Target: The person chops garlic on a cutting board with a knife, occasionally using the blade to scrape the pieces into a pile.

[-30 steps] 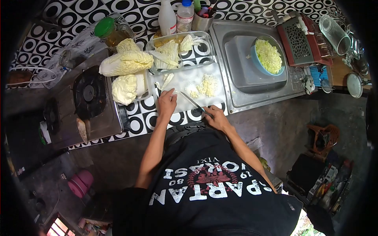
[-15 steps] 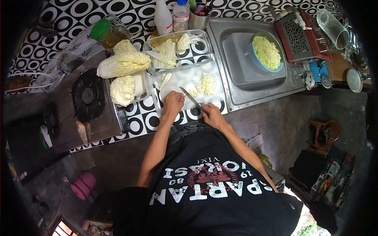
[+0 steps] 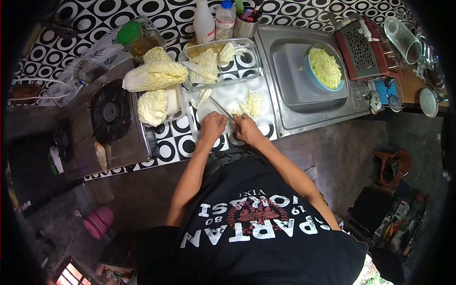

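My right hand point(image 3: 247, 129) is closed round the handle of a knife point(image 3: 219, 106). Its blade slants up and left over a translucent cutting board point(image 3: 194, 114), the tip close to a strip of cabbage point(image 3: 204, 97). Just left of the knife, my left hand point(image 3: 213, 126) rests low on the board with curled fingers; anything held in them is hidden. Finely chopped cabbage point(image 3: 253, 103) lies in a pile beyond my right hand. Left of the board are a whole napa cabbage point(image 3: 154, 76) and a cut cabbage piece point(image 3: 153, 107).
Behind the board, a clear container point(image 3: 244, 73) holds cabbage leaves. The sink point(image 3: 308, 124) at right has a blue bowl point(image 3: 311, 77) of shredded cabbage on a grey lid-like slab. A gas stove point(image 3: 130, 147) stands at left; bottles point(image 3: 204, 23) line the back.
My right hand has moved left and slightly away from me, bringing the knife closer to my left hand. The view has shifted a little, so the surroundings sit further right.
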Motion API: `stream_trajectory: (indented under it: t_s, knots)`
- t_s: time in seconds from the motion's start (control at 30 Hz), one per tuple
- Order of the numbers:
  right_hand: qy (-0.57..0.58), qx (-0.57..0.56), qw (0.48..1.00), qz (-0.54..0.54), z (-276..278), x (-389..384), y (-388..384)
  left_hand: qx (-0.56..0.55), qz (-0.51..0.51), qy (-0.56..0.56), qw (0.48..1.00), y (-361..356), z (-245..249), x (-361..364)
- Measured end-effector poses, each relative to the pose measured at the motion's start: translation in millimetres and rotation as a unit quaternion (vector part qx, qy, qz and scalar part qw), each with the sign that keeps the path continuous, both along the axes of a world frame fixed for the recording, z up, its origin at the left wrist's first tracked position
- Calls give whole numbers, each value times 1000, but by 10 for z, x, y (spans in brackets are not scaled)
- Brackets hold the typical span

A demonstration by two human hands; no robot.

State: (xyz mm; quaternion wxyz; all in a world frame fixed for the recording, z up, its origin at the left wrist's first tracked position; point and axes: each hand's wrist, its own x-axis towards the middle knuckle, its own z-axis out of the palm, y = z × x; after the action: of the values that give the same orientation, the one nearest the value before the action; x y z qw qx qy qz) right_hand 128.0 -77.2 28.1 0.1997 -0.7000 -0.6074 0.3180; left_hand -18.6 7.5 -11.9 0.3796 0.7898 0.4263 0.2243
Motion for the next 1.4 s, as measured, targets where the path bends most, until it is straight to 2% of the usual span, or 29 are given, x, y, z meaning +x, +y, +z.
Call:
stream_trajectory:
  t_s: [0.2, 0.27, 0.37, 0.5, 0.57, 0.67, 0.8, 0.87, 1.0, 1.17, 1.27, 1.4]
  knots:
    - [-7, -43, 999, 5, 22, 8, -150, -8, 37, -24, 999, -52, -13, 48]
    - [22, 7, 1000, -2, -165, 2, -235, 2, 28, -38, 999, -47, -60, 39]
    - [19, 6, 1000, -4, -165, -7, -151, 6, 20, -48, 999, -38, -69, 32]
    - [11, 24, 1000, 8, -75, -33, 28, 34, 2, -17, 999, -42, -56, 11]
    - [1, -16, 1000, 11, 10, -47, 87, 54, 2, 5, 999, -65, -12, 16]
    - [6, -16, 1000, 20, 51, -22, 58, 57, 17, 23, 998, -91, -2, 41]
    - [4, -33, 999, 6, -43, -21, -75, 43, 21, 12, 999, -86, -28, 41]
    - [16, -3, 1000, -13, -182, -34, -128, 36, 21, -14, 999, -80, -19, 38]
    - [15, 3, 1000, 0, -75, -41, -10, 34, 7, -20, 999, -94, -5, 26]
    - [8, -44, 999, 12, 33, -38, 67, 49, 15, 16, 999, -116, 29, 33]
    - [16, -18, 1000, -4, 126, -46, -1, 55, 28, -3, 998, -118, -66, 33]
    - [1, 5, 1000, -16, -129, -55, -101, 54, 35, -7, 998, -122, -71, 45]
